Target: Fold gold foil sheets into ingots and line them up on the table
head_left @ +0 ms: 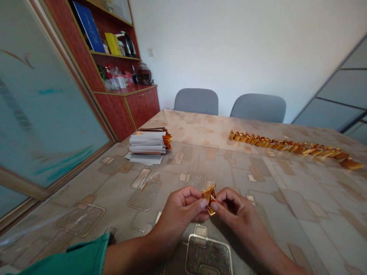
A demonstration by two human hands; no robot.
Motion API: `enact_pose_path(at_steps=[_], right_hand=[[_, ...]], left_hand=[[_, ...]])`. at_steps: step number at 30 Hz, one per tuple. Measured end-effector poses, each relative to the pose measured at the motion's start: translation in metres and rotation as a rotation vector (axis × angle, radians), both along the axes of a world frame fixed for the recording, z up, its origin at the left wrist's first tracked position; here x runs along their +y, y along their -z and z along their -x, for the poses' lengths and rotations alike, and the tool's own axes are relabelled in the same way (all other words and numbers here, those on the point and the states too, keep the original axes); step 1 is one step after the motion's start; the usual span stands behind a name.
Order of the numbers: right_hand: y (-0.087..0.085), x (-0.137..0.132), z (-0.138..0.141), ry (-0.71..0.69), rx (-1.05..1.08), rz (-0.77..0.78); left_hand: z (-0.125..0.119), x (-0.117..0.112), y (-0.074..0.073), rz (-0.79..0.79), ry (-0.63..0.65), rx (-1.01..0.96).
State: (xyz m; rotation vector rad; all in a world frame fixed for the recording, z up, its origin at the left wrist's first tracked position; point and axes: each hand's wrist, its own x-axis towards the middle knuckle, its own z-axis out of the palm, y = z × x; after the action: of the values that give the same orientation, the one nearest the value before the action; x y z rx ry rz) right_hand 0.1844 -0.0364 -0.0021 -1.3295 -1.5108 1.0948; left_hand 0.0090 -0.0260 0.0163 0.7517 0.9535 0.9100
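We pinch a small folded piece of gold foil (209,199) between the fingertips of our closed left hand (177,212) and right hand (239,214), its long axis nearly upright, midway between them above the patterned table (258,202). Farther off, a long row of folded gold pieces (289,147) lies ahead to the right, a stack of papers (146,145) ahead to the left

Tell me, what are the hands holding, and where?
The left hand and right hand pinch a folded gold foil piece by its two sides.
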Motion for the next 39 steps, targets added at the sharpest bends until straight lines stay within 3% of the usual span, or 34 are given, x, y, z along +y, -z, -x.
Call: enact_pose_path(at_steps=[11,20,26,33,39], right_hand=[[0.003,-0.002,0.001,0.018,0.019,-0.122],[-0.004,-0.003,0.002,0.008,-0.092,-0.223],[-0.01,-0.004,0.005,0.015,-0.176,-0.292],[-0.019,-0.004,0.002,-0.071,-0.105,-0.255],[-0.012,-0.002,-0.003,-0.039,-0.025,-0.17]], left_hand=[[-0.002,0.0,0.002,-0.123,0.048,0.062],[-0.002,0.001,0.005,-0.031,0.084,0.024],[-0.003,-0.002,0.004,0.051,0.038,-0.033],[-0.004,-0.003,0.002,0.089,-0.028,-0.106],[-0.003,-0.003,0.003,0.088,-0.045,-0.119]])
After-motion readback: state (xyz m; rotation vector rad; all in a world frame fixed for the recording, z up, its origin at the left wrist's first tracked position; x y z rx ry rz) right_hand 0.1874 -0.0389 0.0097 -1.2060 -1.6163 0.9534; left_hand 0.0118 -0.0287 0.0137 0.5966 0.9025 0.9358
